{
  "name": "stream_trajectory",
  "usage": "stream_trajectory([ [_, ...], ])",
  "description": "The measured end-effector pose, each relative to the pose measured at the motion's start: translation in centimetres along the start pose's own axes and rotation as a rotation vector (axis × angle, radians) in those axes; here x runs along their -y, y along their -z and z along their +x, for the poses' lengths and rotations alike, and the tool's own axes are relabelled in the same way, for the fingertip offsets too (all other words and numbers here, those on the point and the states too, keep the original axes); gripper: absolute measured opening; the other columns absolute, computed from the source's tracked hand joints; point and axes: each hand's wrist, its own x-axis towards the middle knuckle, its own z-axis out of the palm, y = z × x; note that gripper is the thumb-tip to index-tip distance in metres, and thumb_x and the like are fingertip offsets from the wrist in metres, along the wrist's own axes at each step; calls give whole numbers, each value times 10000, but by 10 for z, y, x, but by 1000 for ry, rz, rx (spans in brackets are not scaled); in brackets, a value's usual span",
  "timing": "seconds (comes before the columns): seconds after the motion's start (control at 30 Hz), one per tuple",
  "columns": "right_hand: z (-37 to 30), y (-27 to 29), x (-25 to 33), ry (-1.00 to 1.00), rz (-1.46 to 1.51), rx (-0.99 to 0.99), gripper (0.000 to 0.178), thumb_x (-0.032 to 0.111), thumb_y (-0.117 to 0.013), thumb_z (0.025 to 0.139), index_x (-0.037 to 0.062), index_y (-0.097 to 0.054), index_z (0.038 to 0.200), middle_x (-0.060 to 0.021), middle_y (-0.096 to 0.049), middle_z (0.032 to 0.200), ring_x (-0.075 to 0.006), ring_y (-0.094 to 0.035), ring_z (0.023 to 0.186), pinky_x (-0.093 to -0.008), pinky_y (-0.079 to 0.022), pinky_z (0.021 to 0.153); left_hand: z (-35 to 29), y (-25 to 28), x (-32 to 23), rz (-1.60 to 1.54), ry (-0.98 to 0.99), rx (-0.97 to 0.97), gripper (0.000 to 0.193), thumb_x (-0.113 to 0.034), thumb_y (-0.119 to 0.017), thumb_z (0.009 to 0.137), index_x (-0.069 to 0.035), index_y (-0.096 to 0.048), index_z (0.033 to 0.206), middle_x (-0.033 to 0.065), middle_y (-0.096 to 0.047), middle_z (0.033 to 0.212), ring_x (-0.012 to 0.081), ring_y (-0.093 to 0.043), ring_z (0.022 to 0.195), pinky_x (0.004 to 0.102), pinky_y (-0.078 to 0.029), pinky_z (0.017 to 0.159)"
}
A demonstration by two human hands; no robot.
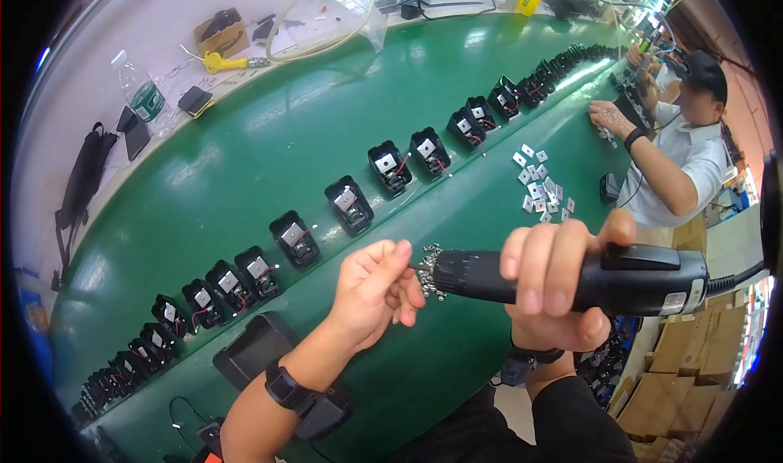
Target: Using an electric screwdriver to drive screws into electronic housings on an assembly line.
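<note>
My right hand (550, 271) is wrapped round a black corded electric screwdriver (473, 274), held level with its bit toward the left. Thumb and forefinger of my left hand (371, 287) are pinched together at the tip of the bit (418, 265). Anything small between those fingertips is hidden. Behind the screwdriver's nose lies a small heap of silver screws (427, 283) on the green bench. Beyond my hands runs a row of black plastic housings (295, 239), each with a silver plate and some with red wires showing.
Loose silver square plates (534, 190) lie on the green bench (269, 165) beyond my right hand. A black tray (254, 350) sits by my left forearm. At right a co-worker (673, 165) in white works at the bench. Cardboard boxes (665, 398) are stacked lower right. A clear bottle (147, 100) stands far left.
</note>
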Motion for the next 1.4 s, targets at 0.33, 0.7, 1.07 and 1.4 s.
stream_trajectory([
  [0.33,39,14,-36,110,-232,-236,499,-22,-569,810,36,-368,1263,-56,-536,754,-155,-541,687,-375,-468,778,-5,-21,-1,633,162,145,632,-185,-768,742,62,-488,1252,164,-685,892,204,-663,665,269,-506,569],
  [0.7,56,53,-111,196,-369,-105,379,-95,-551,783,-21,-415,1129,-88,-588,696,-131,-558,611,-284,-502,624,89,24,-38,1972,-671,-347,691,-348,-794,655,-38,-530,1213,126,-527,1236,262,-456,1201,441,-336,972],
  [1.07,55,63,-139,128,-337,-147,376,-88,-566,783,-26,-430,1128,-94,-591,695,-129,-564,597,-274,-508,603,106,42,-35,1914,-709,-320,665,-312,-822,606,-20,-593,1158,109,-660,1027,246,-535,1126,422,-349,947],
  [1.4,49,64,-140,49,-491,-120,398,7,-521,796,8,-388,1172,-68,-507,694,-162,-521,593,-374,-495,674,103,35,-38,1945,-456,-340,705,-347,-802,593,-49,-597,1198,109,-669,1000,209,-600,978,373,-330,917],
])
